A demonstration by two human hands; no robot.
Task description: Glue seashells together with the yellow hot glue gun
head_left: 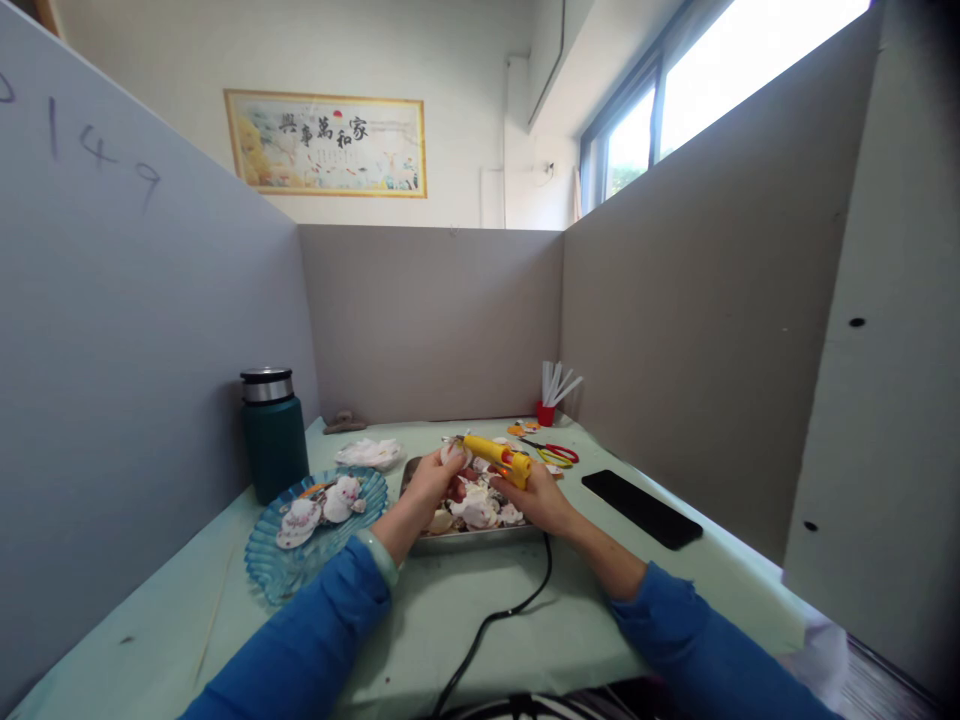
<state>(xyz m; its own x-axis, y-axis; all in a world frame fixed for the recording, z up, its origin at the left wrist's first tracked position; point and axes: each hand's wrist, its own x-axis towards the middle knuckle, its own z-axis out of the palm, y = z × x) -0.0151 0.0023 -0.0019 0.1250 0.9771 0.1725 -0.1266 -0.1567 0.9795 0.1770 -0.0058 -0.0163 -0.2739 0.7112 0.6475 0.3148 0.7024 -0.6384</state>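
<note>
My right hand (538,496) is closed round a yellow hot glue gun (491,454) with a black cord (495,617) running down to the table's front edge. The gun's nozzle points left, toward a pale shell (454,453) pinched in my left hand (437,478). Nozzle and shell are very close; I cannot tell whether they touch. Both hands are over a metal tray (469,540) full of white and brownish seashells (480,506). Left of the tray, a blue fluted glass plate (271,572) bears several shells (301,522), some grouped into a small figure.
A green bottle (274,440) stands at the left partition. Behind the plate lies a white plastic bundle (369,453). Red-and-yellow scissors (556,455), a red cup (546,413) of white glue sticks (556,383) and a black phone (641,509) are on the right. Grey partitions enclose three sides.
</note>
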